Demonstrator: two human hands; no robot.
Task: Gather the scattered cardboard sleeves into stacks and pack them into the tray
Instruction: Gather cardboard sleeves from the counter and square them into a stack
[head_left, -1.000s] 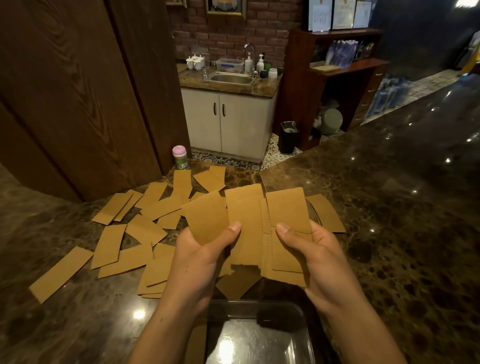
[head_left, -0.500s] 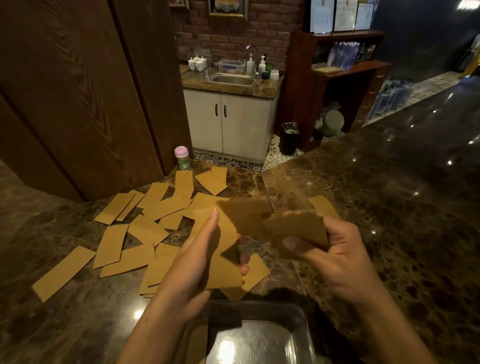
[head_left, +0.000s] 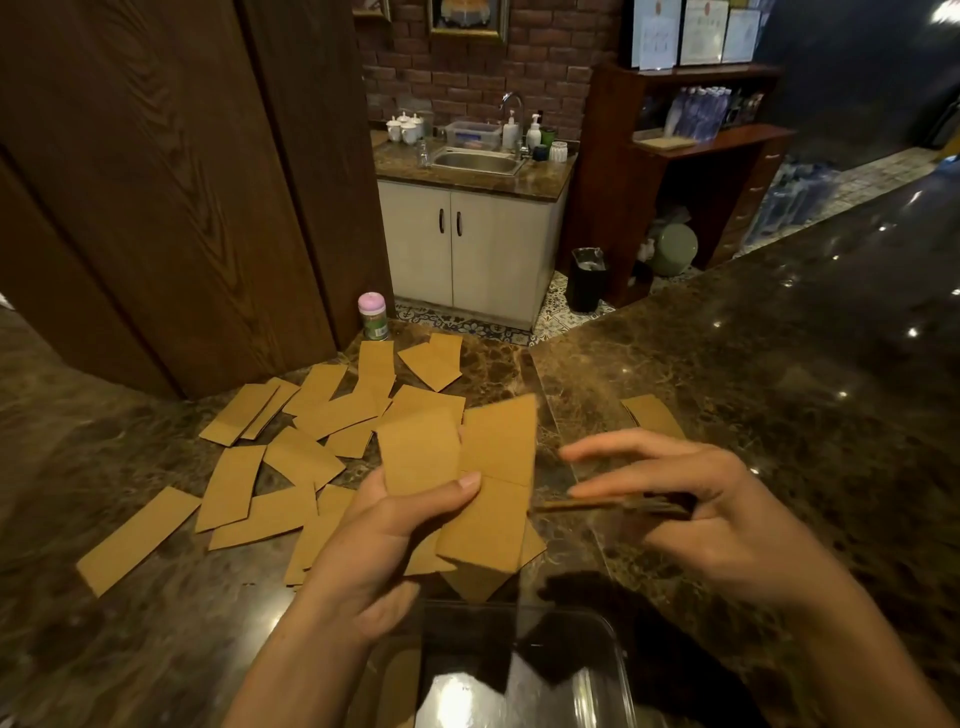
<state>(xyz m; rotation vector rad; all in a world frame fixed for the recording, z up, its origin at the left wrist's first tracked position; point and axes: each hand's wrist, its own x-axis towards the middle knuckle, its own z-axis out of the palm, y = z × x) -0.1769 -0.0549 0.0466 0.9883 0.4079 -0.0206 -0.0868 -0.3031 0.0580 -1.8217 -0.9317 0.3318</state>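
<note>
Sleeves filled our left hand (head_left: 384, 540): we had a fan of cardboard sleeves (head_left: 462, 483) pinched under the thumb, flat faces toward us, raised above the marble counter (head_left: 779, 415). At three o'clock from that fan, our right hand (head_left: 696, 514) gripped a thin bundle of sleeves (head_left: 608, 503) edge-on between thumb and fingers, the index finger stretched out above it; how many pieces it held, we could not tell. The two bundles sat close, nearly touching at the fan's right edge. At six o'clock, near our wrists, the clear tray (head_left: 587, 670) stood on the counter, and we could not tell whether anything lay inside. Out at nine to eleven o'clock, the scattered sleeves (head_left: 291, 457) lay flat and overlapping across the counter, and one lone sleeve (head_left: 652, 415) lay at one o'clock. Beyond the pile, at twelve, a pink-lidded jar (head_left: 373, 316) stood upright.
</note>
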